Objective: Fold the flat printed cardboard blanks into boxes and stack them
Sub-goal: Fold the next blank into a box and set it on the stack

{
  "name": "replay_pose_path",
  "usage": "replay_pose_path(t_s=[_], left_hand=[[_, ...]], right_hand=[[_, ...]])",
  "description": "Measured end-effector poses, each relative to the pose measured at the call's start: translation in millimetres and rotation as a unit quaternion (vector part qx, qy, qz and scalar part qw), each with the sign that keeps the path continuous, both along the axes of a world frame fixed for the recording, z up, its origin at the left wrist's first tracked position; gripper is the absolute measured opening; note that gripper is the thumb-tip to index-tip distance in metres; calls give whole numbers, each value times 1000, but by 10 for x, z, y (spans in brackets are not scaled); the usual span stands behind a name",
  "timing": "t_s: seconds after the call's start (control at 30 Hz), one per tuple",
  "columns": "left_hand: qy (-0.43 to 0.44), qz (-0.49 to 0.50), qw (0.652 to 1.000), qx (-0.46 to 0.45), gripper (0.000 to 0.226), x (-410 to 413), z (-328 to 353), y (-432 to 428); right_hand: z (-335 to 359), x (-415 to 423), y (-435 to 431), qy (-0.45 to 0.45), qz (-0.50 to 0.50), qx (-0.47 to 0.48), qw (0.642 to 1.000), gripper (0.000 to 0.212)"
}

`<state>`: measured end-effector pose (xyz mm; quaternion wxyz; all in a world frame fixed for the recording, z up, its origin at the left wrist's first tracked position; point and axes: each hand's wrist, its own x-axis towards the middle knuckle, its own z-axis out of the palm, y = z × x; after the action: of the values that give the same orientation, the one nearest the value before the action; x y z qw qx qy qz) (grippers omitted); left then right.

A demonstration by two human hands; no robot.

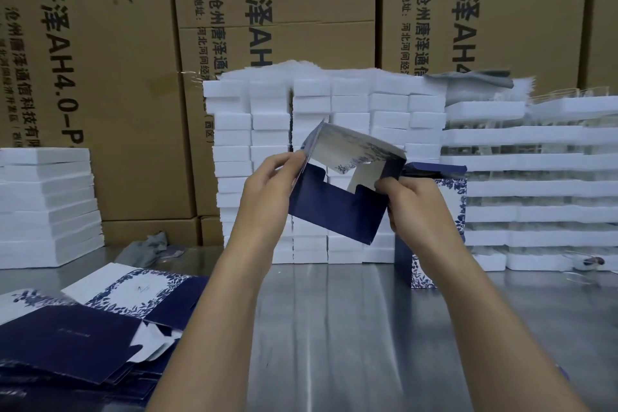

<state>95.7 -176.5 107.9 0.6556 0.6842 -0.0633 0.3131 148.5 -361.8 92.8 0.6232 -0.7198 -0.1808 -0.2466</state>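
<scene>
A half-folded box (pixel 337 207) is up in the air above the middle of the table (pixel 351 328), held between both hands. Its outside is dark blue and its inside is white. It is open, and you can see right through it to the white blocks behind. There is nothing inside it. One flap with blue flower print sticks up at 12 o'clock.

The left hand (pixel 267 187) pinches the box's edge at 9 o'clock, thumb in front and fingers behind. The right hand (pixel 411 204) is closed tight on the box's corner at 3 o'clock. Both arms reach up from the bottom of the view, and the wrists bend in toward each other.

Just behind the right hand, at 3 o'clock, a finished box (pixel 444 234) stands upright on the table. It is white with blue flowers and has a dark blue top. I cannot tell what is in it.

At 8 o'clock a messy pile of flat blanks (pixel 83 338) lies on the table, dark blue and flower-printed sides mixed.

Behind the held box is a wall of white foam blocks (pixel 334 104), stacked in rows. More flat foam trays (pixel 46 204) are piled at 9 o'clock, and others (pixel 535 160) at 3 o'clock.

Big brown cartons (pixel 100 77) with black writing fill the back, from 10 to 2 o'clock.
</scene>
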Motion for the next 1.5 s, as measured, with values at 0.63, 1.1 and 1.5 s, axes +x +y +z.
replay_pose_path(t_s=[0.63,1.1,1.5], left_hand=[[-13,162,975,150,42,149,-158,-23],[45,14,962,-269,5,231,-281,181],[1,-98,928,-359,18,209,-199,-205]], right_hand=[[24,-139,128,-103,-147,-14,984,69],[-21,-249,444,-247,-130,59,958,39],[-28,-227,514,-2,3,102,995,40]])
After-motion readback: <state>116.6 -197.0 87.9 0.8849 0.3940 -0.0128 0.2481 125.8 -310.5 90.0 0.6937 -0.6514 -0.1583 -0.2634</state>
